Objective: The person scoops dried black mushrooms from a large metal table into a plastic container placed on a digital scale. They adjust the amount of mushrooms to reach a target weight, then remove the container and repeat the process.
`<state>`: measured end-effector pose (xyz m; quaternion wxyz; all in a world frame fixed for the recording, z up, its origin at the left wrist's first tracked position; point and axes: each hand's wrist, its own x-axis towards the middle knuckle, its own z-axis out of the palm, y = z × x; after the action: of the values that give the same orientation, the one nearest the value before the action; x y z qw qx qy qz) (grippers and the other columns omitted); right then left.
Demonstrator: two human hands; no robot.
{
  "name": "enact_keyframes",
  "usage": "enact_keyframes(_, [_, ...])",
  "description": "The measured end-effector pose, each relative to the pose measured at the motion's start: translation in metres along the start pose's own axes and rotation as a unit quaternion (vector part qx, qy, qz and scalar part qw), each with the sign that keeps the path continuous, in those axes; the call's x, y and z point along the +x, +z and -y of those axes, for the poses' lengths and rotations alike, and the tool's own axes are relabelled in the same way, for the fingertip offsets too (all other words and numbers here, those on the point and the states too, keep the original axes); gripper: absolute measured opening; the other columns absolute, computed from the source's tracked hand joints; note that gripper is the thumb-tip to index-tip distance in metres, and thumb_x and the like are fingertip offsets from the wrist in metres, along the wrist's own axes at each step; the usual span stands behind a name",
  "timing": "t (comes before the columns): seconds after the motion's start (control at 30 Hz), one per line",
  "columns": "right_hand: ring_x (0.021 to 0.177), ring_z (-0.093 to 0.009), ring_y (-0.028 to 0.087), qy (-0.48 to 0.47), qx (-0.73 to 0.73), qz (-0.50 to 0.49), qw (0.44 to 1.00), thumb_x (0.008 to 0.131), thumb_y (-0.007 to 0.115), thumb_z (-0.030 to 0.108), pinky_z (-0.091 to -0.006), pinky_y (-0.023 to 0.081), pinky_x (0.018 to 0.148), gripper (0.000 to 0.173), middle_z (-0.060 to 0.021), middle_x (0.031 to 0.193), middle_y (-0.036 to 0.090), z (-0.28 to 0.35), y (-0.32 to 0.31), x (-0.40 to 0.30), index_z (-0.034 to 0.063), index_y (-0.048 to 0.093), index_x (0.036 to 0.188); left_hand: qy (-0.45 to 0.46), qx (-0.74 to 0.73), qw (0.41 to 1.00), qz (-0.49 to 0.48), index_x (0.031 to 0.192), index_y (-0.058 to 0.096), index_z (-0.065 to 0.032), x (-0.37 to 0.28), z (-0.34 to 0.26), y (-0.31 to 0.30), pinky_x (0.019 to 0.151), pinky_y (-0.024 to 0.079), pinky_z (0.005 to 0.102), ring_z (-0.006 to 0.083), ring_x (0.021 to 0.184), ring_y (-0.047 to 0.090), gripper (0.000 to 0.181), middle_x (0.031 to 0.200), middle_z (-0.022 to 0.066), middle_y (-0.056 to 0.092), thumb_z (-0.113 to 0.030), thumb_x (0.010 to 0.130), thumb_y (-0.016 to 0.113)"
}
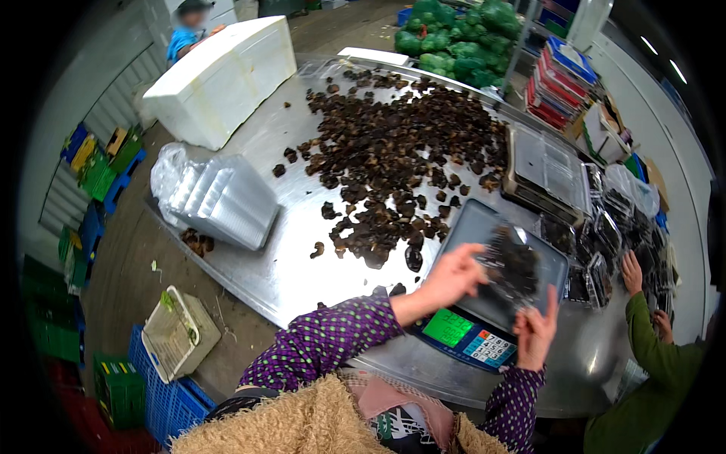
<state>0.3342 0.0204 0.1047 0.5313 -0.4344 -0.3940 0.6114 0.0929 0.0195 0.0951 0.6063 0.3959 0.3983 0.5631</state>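
A clear plastic box of dark mushrooms (513, 267), blurred by motion, is over the grey platform of a digital scale (471, 218). My left hand (460, 272) pinches its left edge. At its lower right corner is my right hand (536, 332), thumb and fingers on the plastic and index finger pointing up. Below them the scale's green display (447, 327) is lit, next to a keypad (489, 348). Loose dark brown mushrooms (391, 136) are heaped across the stainless steel table (300, 272), reaching close to the scale.
Nested clear plastic boxes (224, 198) stand at the left; a white foam box (221, 79) stands behind. Filled boxes (595, 244) pile up at right beside a second scale (547, 170). A co-worker's hand (631, 272) touches that pile. Another person (187, 37) is beyond the foam box.
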Motion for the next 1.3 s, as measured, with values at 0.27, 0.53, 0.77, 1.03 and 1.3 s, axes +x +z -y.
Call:
enact_keyframes(0.27, [0.079,-0.014,0.061,-0.060,0.053,-0.041,0.996,0.095,0.056,0.008,-0.0258,0.052,0.067,0.056,-0.0153,0.107,0.063,-0.009,0.051,-0.021,0.0058,0.032,0.146,0.132,0.322,0.900,-0.263,0.129,0.050,-0.0046,-0.075,0.067,-0.117,0.095,0.045,0.0337,0.0223,0.107,0.056,0.048,0.119,0.0125,0.057,-0.006,0.084,0.068])
enact_keyframes(0.53, [0.108,-0.024,0.056,0.070,-0.282,0.147,0.946,0.078,0.075,0.006,-0.0306,0.052,0.080,0.085,-0.0211,0.132,0.048,-0.174,0.213,-0.007,0.0009,0.027,0.148,0.042,0.601,0.735,-0.312,0.136,0.038,0.0038,-0.091,0.069,-0.237,0.107,0.032,0.0460,0.0410,0.126,0.040,0.083,0.138,0.0248,0.042,-0.026,0.070,0.080])
enact_keyframes(0.77, [0.114,-0.023,0.054,0.051,-0.162,0.097,0.981,0.085,0.065,0.002,-0.0303,0.050,0.091,0.057,-0.0163,0.129,0.051,-0.209,0.293,0.104,-0.0043,0.043,0.138,0.160,0.530,0.809,-0.197,0.114,0.059,-0.0013,-0.008,0.036,-0.260,0.095,0.040,0.0445,0.0374,0.116,0.051,0.050,0.130,0.0187,0.053,-0.019,0.070,0.074])
enact_keyframes(1.03, [0.120,-0.025,0.051,-0.098,-0.371,-0.190,0.904,0.086,0.067,0.009,-0.0358,0.045,0.096,0.056,-0.0170,0.134,0.050,-0.186,0.234,0.202,0.0002,0.044,0.137,0.133,0.668,0.696,-0.226,0.134,0.053,-0.0093,0.169,-0.005,-0.324,0.108,0.023,0.0561,0.0408,0.137,0.030,0.071,0.145,0.0223,0.039,-0.053,0.079,0.067])
enact_keyframes(1.3, [0.124,-0.022,0.050,-0.014,-0.356,-0.176,0.918,0.090,0.065,0.011,-0.0325,0.042,0.101,0.053,-0.0163,0.135,0.053,-0.156,0.173,0.206,-0.0003,0.045,0.137,0.111,0.617,0.774,0.083,0.130,0.057,-0.0148,0.089,0.028,-0.249,0.105,0.025,0.0609,0.0379,0.132,0.035,0.060,0.141,0.0145,0.045,-0.045,0.080,0.069])
